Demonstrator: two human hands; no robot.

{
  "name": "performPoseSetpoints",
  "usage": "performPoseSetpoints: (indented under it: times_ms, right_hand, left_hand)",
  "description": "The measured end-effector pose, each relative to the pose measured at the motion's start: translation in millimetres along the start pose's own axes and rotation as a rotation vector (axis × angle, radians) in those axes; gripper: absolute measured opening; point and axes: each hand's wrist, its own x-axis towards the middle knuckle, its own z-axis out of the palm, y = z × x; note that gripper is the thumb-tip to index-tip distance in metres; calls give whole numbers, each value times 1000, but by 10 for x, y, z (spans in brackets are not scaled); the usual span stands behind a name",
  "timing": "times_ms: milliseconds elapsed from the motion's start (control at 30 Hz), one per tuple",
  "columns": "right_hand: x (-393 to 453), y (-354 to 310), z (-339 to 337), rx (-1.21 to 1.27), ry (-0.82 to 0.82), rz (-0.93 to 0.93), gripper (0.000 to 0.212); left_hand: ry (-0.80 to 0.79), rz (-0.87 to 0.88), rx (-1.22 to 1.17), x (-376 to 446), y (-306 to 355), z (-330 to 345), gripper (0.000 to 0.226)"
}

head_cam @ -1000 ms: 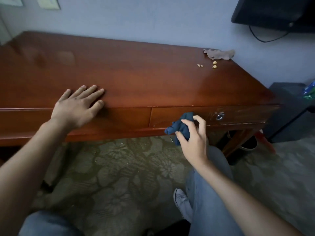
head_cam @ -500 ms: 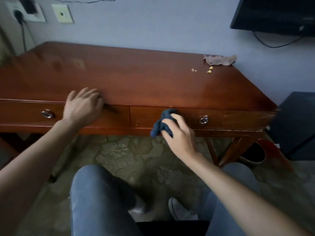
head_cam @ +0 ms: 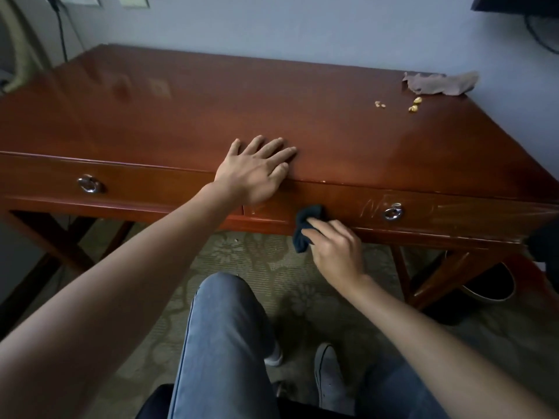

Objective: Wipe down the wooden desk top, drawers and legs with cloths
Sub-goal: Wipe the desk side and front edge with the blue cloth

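Leftward-shifted right hand (head_cam: 335, 252) pinches dark cloth (head_cam: 305, 228) against drawer (head_cam: 348, 204).

We have one view only, a wide-angle head camera looking forward and down from above the seated person's knees (head_cam: 223, 343). It faces the desk (head_cam: 272, 110) front-on, with the wall (head_cam: 302, 25) behind it along the top of the frame. The desk's front edge crosses mid-frame, near, within arm's reach. Both forearms enter from the bottom corners. Straight edges bow toward the frame margins. The carpet (head_cam: 242, 255) fills the lower middle ground.
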Motion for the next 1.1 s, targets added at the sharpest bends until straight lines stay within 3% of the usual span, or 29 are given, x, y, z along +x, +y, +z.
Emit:
performPoseSetpoints:
  times_ms: [300, 500, 633, 767, 833, 967, 1100]
  right_hand:
    - [556, -843, 599, 90, -95, -170, 20]
    - [225, -360, 369, 94, -11, -143, 20]
    - [-9, 10, 146, -51, 44, -113, 18]
    - [339, -303, 377, -105, -17, -266, 16]
    - [565, -611, 541, -76, -20, -291, 4]
    - [919, -1239, 795, 47, 58, -326, 43]
    - [784, -1108, 888, -56, 90, -381, 33]
  left_hand:
    - [-68, -29, -102, 16, -26, -62, 61]
    - [-66, -29, -58, 10, -16, -50, 57]
    - [-63, -34, -50, 26, -11, -45, 58]
    - [-70, -47, -53, 19, 20, -49, 58]
    - [-69, -50, -49, 31, 24, -64, 58]
    - [-46, -48, -56, -2, 15, -44, 59]
    - [-12, -43, -80, -29, -36, -20, 57]
